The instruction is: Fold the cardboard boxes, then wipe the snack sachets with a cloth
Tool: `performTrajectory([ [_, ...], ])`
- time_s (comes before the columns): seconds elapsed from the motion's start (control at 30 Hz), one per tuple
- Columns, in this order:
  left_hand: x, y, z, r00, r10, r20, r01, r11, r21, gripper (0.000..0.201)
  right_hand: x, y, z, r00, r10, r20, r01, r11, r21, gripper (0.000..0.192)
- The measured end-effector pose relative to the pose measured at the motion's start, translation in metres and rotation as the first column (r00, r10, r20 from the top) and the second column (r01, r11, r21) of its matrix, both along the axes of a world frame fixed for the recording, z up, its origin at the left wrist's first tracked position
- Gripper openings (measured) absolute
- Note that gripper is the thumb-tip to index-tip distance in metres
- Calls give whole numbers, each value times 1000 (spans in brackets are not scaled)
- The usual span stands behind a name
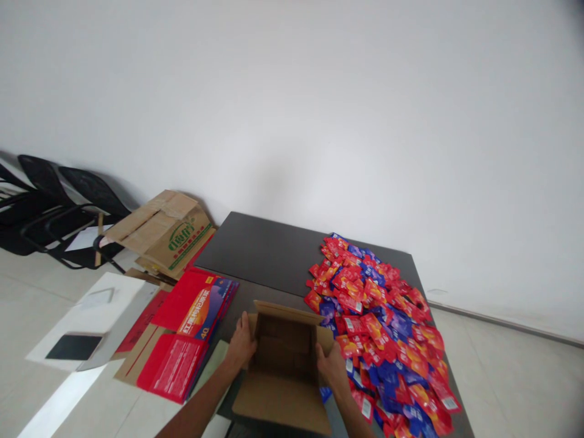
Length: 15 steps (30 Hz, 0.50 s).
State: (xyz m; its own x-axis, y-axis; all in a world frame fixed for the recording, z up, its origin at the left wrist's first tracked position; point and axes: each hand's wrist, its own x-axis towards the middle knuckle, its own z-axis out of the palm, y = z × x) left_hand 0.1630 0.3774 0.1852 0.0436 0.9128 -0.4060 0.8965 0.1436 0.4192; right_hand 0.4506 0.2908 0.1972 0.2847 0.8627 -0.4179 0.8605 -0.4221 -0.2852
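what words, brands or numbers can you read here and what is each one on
"40": on the flattened red carton, near the edge of its picture panel.
Large characters on that panel: too blurred to quote surely.
Fine print on the carton's lower panel: too small.
Green logo and red line on the brown box: too blurred.
Print and white labels on the packets: too small.
Open cardboard box: no print shows.

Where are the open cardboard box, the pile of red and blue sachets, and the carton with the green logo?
Open cardboard box (283, 396): head view, on its near flap.
Pile of red and blue sachets (376, 331): head view, mid-pile.
Carton with the green logo (181, 236): head view, on its logo side.
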Motion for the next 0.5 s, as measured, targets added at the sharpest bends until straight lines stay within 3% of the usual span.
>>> performTrajectory([
  [0.1, 0, 1, -8, 989, -86, 116, 94, 994, -63, 81, 1, 4, -3, 995, -77, -61, 79, 997, 21, 52],
  [0.27, -1, 1, -3, 930, -195, 312, 233, 968, -91, 75, 3, 9, -2, 975, -120, -186, 131, 990, 49, 43],
  [0.4, -4, 10, -2, 908, -236, 346, 278, 957, -78, 78, -1, 12, -2, 956, -165, -243, 186, 980, 64, 42],
  [0.5, -4, 19, 0, 922, -266, 280, 304, 948, -99, 79, -7, 12, -1, 944, -208, -258, 234, 969, 75, 42],
])
